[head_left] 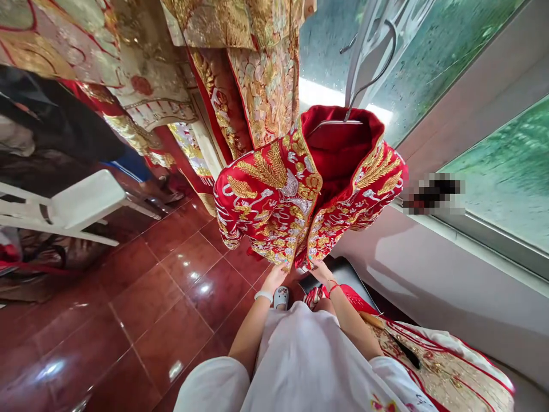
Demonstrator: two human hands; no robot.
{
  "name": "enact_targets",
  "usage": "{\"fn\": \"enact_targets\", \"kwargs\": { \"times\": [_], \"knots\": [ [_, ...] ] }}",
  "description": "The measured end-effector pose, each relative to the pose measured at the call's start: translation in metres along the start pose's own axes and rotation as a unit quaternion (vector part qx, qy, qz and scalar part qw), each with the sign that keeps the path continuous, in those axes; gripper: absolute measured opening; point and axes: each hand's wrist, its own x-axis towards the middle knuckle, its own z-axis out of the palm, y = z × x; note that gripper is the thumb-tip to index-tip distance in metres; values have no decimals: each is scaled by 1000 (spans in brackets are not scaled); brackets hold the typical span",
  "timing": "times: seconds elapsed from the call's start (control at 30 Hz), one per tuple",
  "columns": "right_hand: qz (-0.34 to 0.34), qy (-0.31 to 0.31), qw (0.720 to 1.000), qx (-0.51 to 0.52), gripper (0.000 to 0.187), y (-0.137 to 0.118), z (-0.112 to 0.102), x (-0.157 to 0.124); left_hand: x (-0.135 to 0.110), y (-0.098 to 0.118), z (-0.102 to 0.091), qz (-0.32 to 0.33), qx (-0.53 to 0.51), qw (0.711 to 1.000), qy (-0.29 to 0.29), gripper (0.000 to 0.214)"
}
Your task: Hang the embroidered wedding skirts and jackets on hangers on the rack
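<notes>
A red jacket (274,200) with gold and silver embroidery hangs by a metal hanger (377,74) from a white ornate rack (364,40). Its front is parted below the collar, and the red lining shows inside. My left hand (275,276) pinches the lower front edge of one panel. The matching edge of the other panel is between the fingers of my right hand (321,271). The fingertips are partly lost against the embroidery.
More embroidered garments (266,86) hang at the upper left. A white chair (90,197) stands on the red tiled floor (171,292). Beige embroidered cloth (463,360) lies at the lower right, near a black seat (343,272). A window (506,171) lines the right wall.
</notes>
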Motion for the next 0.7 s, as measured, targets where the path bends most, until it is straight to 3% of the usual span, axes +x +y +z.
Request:
{"fn": "enact_targets", "kwargs": {
  "times": [0.13,0.37,0.7],
  "knots": [
    [29,-51,998,7,33,13,2,-33,-21,-21,-6,-37,-3,998,-55,25],
    [17,-118,993,-11,33,27,8,-63,-36,-23,-7,-51,15,988,-148,31],
    [73,-241,962,-104,34,14,-11,-84,-30,-30,-26,-61,70,984,-154,36]
  ]
}}
